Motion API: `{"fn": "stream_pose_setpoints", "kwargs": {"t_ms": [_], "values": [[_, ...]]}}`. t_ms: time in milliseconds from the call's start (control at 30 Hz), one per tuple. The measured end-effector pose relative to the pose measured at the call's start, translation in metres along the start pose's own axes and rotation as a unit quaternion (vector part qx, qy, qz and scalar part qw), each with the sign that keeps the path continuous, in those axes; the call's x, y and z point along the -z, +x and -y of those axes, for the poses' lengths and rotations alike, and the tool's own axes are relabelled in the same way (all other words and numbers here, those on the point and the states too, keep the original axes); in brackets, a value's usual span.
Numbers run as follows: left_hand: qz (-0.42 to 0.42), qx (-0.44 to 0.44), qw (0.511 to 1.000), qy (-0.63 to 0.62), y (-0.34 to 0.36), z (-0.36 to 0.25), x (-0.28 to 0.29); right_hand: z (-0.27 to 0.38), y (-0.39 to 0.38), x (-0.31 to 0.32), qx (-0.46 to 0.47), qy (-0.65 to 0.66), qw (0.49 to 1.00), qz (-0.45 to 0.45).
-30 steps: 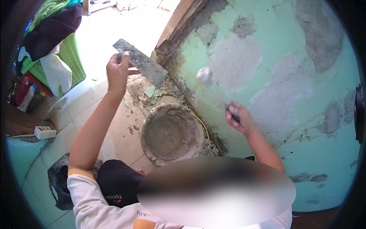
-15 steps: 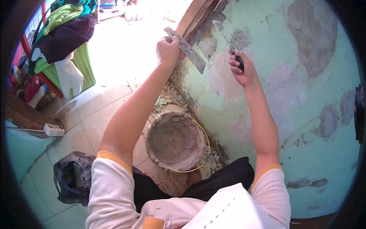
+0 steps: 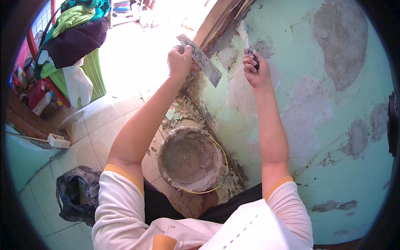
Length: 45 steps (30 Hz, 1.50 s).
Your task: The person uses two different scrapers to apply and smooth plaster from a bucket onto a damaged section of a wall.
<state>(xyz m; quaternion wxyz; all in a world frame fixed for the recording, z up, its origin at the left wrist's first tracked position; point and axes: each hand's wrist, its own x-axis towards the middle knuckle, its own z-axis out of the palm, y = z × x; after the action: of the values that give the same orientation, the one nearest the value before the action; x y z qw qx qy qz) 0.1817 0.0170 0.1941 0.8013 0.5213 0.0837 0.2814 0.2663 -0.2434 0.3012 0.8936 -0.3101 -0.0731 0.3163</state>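
Observation:
My left hand (image 3: 178,62) grips a flat, plaster-smeared metal plate (image 3: 204,66), held tilted near the wall's edge by the doorway. My right hand (image 3: 256,68) is closed on the dark handle of a putty knife (image 3: 243,34), its blade coated with pale paste and pointing up over a crumbled grey patch of the mint wall (image 3: 358,175); whether the blade touches the wall I cannot tell. Below my arms sits a bucket (image 3: 187,158) with a yellow handle and grey residue inside.
Paint chips and rubble (image 3: 171,114) lie along the wall's foot. At left are a green basket (image 3: 93,73) heaped with clothes (image 3: 75,43), a white socket strip (image 3: 58,141) and a black plastic bag (image 3: 75,196) on the tiles (image 3: 112,123). A wooden door frame (image 3: 212,21) borders the bright doorway.
Since a second ago both hands have risen toward the wall's upper edge by the doorway, the left also rightward. Over the last half second the right hand has shifted slightly left.

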Motion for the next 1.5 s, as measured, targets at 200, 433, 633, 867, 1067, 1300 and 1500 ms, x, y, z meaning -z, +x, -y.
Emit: {"fn": "stream_pose_setpoints", "kwargs": {"t_ms": [200,433,633,867,1067,1300,1500], "values": [[0.041,0.01,0.999,0.029,-0.014,-0.008,-0.009,0.006,0.005,0.0,0.016,0.001,1.0,0.013],[0.029,-0.002,0.998,0.055,-0.02,-0.013,-0.016,0.004,0.002,-0.015,0.083,-0.19,0.975,-0.076],[0.024,0.003,1.0,0.015,-0.022,-0.014,-0.021,0.005,-0.004,-0.03,0.145,-0.442,0.868,-0.173],[0.026,0.009,1.0,0.005,-0.023,-0.015,-0.025,0.003,-0.006,-0.044,0.253,-0.776,0.536,-0.214],[0.028,0.003,1.0,-0.012,-0.022,-0.012,-0.022,0.008,0.0,-0.048,0.295,-0.876,0.324,-0.201],[0.029,0.006,1.0,0.004,-0.025,-0.023,-0.024,0.03,0.003,-0.05,0.284,-0.882,0.32,-0.195],[0.025,0.002,1.0,-0.005,-0.029,-0.029,-0.022,0.033,-0.001,-0.051,0.28,-0.886,0.309,-0.205]]}}
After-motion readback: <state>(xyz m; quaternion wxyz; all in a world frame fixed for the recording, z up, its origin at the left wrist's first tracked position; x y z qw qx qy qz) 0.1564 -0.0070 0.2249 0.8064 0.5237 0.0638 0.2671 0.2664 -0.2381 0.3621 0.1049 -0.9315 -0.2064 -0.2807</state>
